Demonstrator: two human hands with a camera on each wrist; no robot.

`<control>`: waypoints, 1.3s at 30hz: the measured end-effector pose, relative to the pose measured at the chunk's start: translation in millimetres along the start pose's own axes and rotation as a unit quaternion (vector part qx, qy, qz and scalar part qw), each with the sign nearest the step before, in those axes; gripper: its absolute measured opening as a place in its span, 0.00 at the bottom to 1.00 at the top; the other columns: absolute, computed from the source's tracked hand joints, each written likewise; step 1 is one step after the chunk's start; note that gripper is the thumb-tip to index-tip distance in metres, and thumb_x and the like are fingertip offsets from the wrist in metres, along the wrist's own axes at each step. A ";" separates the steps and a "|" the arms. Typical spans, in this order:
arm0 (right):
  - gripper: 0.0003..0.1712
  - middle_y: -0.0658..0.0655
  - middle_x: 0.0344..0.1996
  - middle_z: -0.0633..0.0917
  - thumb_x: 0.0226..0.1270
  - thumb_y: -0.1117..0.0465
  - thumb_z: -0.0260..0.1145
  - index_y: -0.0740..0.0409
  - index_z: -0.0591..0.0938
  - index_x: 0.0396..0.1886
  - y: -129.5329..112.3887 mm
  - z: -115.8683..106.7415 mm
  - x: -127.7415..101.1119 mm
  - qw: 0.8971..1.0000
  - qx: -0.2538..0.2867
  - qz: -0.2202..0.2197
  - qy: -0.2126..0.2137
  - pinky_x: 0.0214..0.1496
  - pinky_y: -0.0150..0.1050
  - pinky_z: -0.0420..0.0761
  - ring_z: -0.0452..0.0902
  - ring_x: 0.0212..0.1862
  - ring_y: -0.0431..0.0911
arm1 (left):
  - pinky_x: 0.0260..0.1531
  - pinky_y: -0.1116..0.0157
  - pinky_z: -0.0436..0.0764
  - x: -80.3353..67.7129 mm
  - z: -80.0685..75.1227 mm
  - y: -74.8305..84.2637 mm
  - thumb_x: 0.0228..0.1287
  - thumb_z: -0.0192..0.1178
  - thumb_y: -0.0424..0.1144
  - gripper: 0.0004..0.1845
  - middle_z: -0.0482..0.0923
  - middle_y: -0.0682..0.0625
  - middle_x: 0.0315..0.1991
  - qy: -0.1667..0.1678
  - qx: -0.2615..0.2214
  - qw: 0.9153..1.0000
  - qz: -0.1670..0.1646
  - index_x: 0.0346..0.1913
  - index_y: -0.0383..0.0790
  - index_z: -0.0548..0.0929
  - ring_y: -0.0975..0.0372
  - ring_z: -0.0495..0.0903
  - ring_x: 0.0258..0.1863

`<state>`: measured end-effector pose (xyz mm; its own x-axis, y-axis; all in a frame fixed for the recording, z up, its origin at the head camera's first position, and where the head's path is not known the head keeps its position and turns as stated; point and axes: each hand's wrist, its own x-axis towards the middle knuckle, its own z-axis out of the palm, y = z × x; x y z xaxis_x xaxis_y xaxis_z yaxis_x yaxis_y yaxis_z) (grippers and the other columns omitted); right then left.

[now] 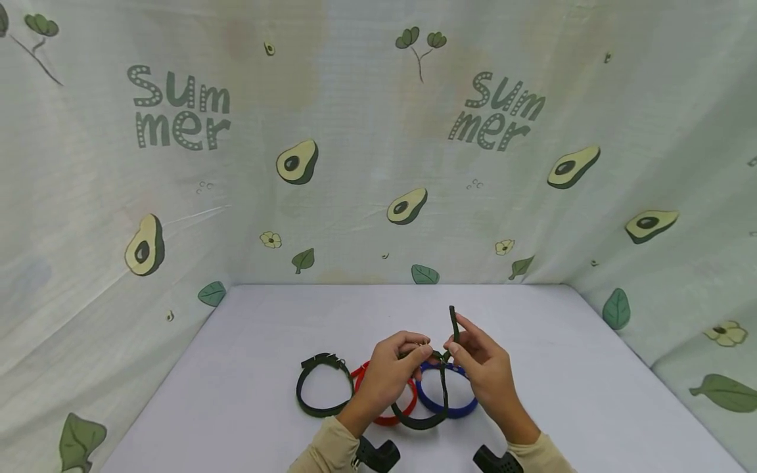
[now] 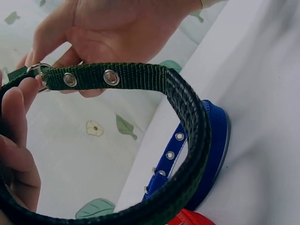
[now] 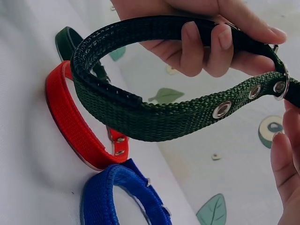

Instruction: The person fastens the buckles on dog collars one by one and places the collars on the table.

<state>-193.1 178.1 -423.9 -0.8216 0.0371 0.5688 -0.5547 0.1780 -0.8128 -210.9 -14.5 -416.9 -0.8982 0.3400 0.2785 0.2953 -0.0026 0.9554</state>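
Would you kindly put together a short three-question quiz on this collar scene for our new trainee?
1. True or false: both hands hold the dark green collar above the table.
2. Which collar lies farthest to the person's left: A red, B blue, C a second dark green one?
3. Fill in: the strap end in the right hand points ____.

Key:
1. True; left hand also grips it.
2. C, second dark green collar; red collar and blue collar lie further right.
3. Upward.

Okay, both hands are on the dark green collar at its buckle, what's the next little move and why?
Probably draw the strap end further through the buckle with the right hand while the left hand steadies the green collar: the eyeleted strap sits at the ring, its tip sticking up.
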 end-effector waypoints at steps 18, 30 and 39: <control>0.16 0.58 0.42 0.85 0.67 0.77 0.63 0.66 0.83 0.53 0.6 -1.8 0.6 0.999 0.006 -0.043 -0.030 0.42 0.34 0.84 0.84 0.44 0.46 | 0.30 0.60 0.84 1.3 -1.2 0.5 0.68 0.66 0.47 0.15 0.88 0.53 0.34 0.041 0.013 0.999 0.024 0.52 0.44 0.85 0.63 0.80 0.24; 0.16 0.58 0.42 0.84 0.68 0.78 0.61 0.61 0.86 0.48 4.6 -2.3 0.7 0.995 -0.015 -0.074 -0.066 0.52 0.33 0.81 0.81 0.47 0.45 | 0.28 0.68 0.81 0.4 -0.4 -0.1 0.67 0.67 0.47 0.15 0.88 0.51 0.34 0.027 0.001 0.999 0.031 0.52 0.43 0.86 0.63 0.80 0.25; 0.18 0.56 0.46 0.85 0.68 0.76 0.62 0.60 0.85 0.54 6.8 3.7 -3.9 0.994 -0.035 -0.073 -0.072 0.52 0.32 0.80 0.81 0.49 0.44 | 0.32 0.67 0.82 -0.2 -0.7 -2.0 0.67 0.66 0.48 0.17 0.84 0.54 0.34 0.025 0.030 0.999 0.024 0.53 0.43 0.85 0.61 0.80 0.29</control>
<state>-194.2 175.6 -432.1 -0.7467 -0.1338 0.6516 -0.6624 0.2394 -0.7099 -211.6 -15.2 -418.8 -0.8971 0.2937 0.3300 0.3562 0.0389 0.9336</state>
